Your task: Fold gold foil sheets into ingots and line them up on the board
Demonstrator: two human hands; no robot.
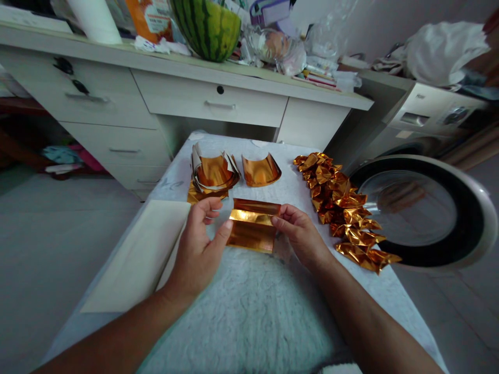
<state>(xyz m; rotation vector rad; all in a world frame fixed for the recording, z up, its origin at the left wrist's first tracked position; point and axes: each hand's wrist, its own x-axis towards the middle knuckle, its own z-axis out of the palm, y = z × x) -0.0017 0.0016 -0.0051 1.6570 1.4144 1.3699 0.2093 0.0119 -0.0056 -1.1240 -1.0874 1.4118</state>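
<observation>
A gold foil sheet (251,235) with creases running across it is held up over the cloth-covered table. My right hand (298,228) pinches its right edge between thumb and fingers. At the left edge, the thumb of my left hand (202,244) meets the sheet, while its other fingers are curled loosely and apart from the thumb. Behind the sheet lie a stack of curved gold foil sheets (214,171) with pale backs and a single curved foil sheet (260,170). Folded gold foil pieces (343,208) form a long row on the right.
White card or paper (136,254) lies along the table's left side. The tabletop cloth (241,311) is pale. Past it stands a white drawer desk (218,101) bearing a cut watermelon (206,28) and clutter. An open washing machine door (421,208) reaches close to the table's right edge.
</observation>
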